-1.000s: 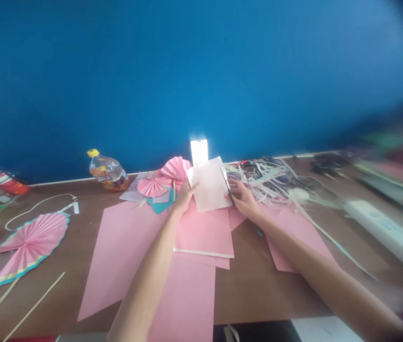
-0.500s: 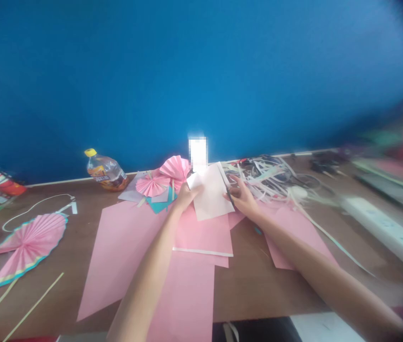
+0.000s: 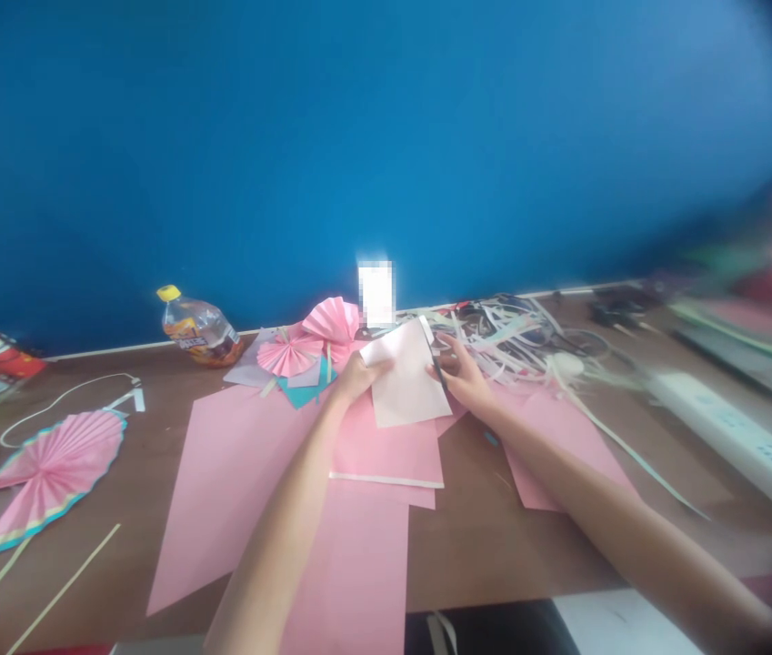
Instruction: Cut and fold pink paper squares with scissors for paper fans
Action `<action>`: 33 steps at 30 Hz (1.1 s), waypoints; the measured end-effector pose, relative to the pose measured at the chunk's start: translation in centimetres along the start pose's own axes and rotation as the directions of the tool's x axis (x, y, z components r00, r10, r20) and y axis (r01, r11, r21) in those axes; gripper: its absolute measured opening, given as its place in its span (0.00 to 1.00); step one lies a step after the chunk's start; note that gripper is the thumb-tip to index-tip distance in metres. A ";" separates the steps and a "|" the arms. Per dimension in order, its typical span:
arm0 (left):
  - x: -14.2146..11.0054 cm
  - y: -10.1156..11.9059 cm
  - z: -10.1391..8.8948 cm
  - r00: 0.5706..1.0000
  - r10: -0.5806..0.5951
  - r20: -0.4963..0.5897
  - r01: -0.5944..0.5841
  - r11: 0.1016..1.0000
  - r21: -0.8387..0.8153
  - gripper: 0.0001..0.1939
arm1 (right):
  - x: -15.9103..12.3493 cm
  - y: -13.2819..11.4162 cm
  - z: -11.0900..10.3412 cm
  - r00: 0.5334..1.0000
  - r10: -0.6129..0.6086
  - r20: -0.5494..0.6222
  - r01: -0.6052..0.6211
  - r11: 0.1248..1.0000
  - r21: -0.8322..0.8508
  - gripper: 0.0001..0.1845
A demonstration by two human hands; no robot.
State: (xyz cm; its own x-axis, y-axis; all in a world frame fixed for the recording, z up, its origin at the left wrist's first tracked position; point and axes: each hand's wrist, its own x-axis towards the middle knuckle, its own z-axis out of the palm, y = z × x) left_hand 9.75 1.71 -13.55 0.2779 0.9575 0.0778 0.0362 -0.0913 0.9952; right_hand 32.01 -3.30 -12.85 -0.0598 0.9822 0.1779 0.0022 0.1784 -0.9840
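My left hand (image 3: 356, 377) grips a white sheet of paper (image 3: 407, 375) by its left side, thumb lying on top. At the sheet's right edge, my right hand (image 3: 462, 375) is closed around dark scissors (image 3: 438, 366); they are small and partly hidden by my fingers. A narrow strip stands along that edge near the top corner. Beneath the sheet lie pink papers (image 3: 372, 537), one with a white band along its near edge. Two pink pleated paper fans (image 3: 331, 320) and a teal paper piece (image 3: 304, 389) are left of my left hand.
A heap of paper strips (image 3: 512, 332) lies behind my right hand. A bottle (image 3: 198, 332) stands at back left, with a large pink fan (image 3: 62, 473) and thin sticks (image 3: 65, 587) nearer. A white power strip (image 3: 733, 437) is at right, before the blue wall (image 3: 386, 136).
The white sheet has tilted slightly, its top edge lowering a little. Both hands stay nearly in place, and the view has shifted slightly.
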 end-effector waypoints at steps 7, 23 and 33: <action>0.0 0.1 0.1 1.000 -0.011 0.007 0.011 1.000 -0.026 0.24 | -0.1 0.2 -0.2 0.999 -0.041 0.008 0.041 0.999 -0.009 0.39; -0.2 2.2 -3.2 1.000 0.010 -0.027 -0.013 0.992 -0.128 0.28 | -0.3 -0.3 -0.3 0.999 -0.053 -0.005 0.053 0.998 0.032 0.36; 0.5 1.6 -4.5 0.954 -0.014 -0.300 -0.159 0.824 -0.544 0.24 | -0.1 -0.1 -0.1 0.998 -0.030 0.054 0.035 0.995 -0.098 0.24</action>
State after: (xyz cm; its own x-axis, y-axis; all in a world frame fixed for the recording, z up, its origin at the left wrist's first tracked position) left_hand 5.67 3.29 -11.67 -0.0238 0.9966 0.0786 -0.5362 -0.0791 0.8404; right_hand 32.13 -3.36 -12.78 -0.1136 0.9718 0.2065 0.0979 0.2178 -0.9711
